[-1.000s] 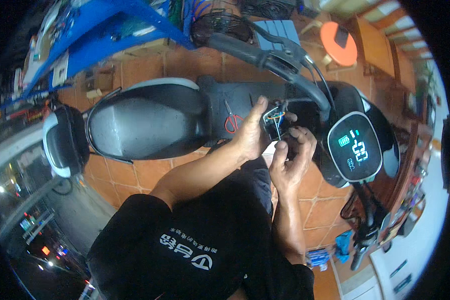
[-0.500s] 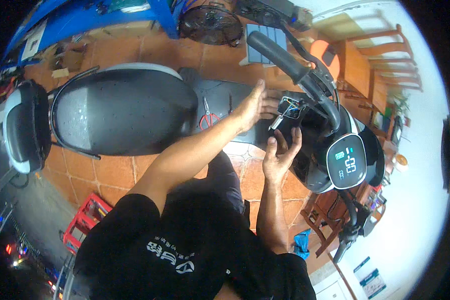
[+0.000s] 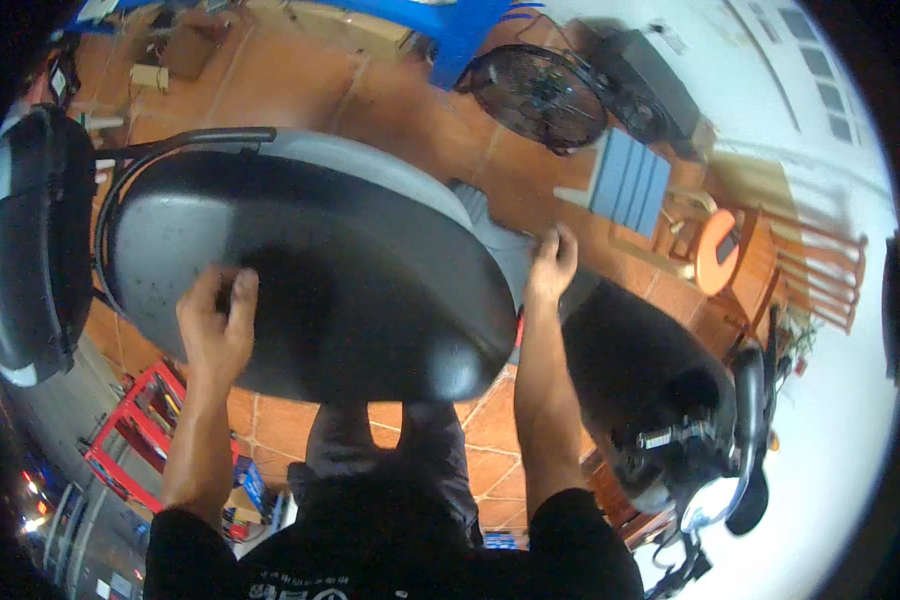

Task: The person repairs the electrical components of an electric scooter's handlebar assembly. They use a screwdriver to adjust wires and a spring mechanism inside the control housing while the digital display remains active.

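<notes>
A scooter with a long black seat (image 3: 330, 270) stretches across in front of me. Over the left part of this seat hangs my left hand (image 3: 215, 325), its fingers loosely bent, the thumb apart and nothing visible in it. My right hand (image 3: 553, 265) is raised above the gap between the seat and the dark front body (image 3: 635, 350). Its fingers are curled and somewhat blurred; whether anything is inside them does not show. A bit of red at the seat's right end is mostly hidden. At the right stands the handlebar (image 3: 750, 400).
A grey-and-black top box (image 3: 35, 245) sits behind the seat at the left. Beyond the scooter stand a black fan (image 3: 540, 95), a blue-topped stool (image 3: 630, 180) and wooden chairs (image 3: 810, 255). A red crate frame (image 3: 135, 430) is at my near left.
Both hands have left the wired opening near the handlebar. My left hand has swung left over the seat, and my right is raised. The view has shifted left along the scooter.
</notes>
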Demonstrator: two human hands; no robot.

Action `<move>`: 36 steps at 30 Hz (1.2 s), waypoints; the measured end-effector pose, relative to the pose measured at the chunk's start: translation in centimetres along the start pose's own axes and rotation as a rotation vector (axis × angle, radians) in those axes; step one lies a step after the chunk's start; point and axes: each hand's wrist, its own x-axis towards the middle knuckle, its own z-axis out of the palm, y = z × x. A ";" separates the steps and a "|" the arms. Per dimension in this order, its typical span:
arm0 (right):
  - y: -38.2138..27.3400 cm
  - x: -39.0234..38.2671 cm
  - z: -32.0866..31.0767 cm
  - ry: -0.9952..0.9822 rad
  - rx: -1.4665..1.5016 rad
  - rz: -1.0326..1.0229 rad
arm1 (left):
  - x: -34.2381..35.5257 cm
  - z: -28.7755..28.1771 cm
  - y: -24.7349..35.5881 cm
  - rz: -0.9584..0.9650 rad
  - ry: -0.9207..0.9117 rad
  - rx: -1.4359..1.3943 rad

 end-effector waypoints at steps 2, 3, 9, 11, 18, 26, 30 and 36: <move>4.3 7.9 4.3 -0.149 -0.157 0.180 | -0.2 1.8 -1.0 0.051 0.053 0.131; 7.6 11.3 5.9 -0.201 -0.292 0.145 | -0.5 2.2 -1.4 0.015 0.053 0.124; 26.9 25.7 11.5 -0.560 -1.033 -0.177 | -0.3 4.2 -4.7 0.199 0.070 0.157; 30.6 28.6 13.7 -0.596 -1.074 -0.185 | -0.8 5.2 -5.3 0.167 0.069 0.190; 37.7 33.0 17.4 -0.922 -1.374 -0.369 | -1.3 6.1 -5.1 0.002 0.005 0.259; 41.7 36.9 20.4 -1.009 -1.461 -0.548 | -2.2 6.5 -4.7 -0.109 -0.039 0.274; 43.4 37.9 21.6 -1.028 -1.472 -0.596 | -1.8 6.6 -4.5 -0.154 -0.061 0.280; 46.3 38.2 22.1 -1.037 -1.473 -0.617 | -0.6 6.4 -4.3 -0.188 -0.105 0.292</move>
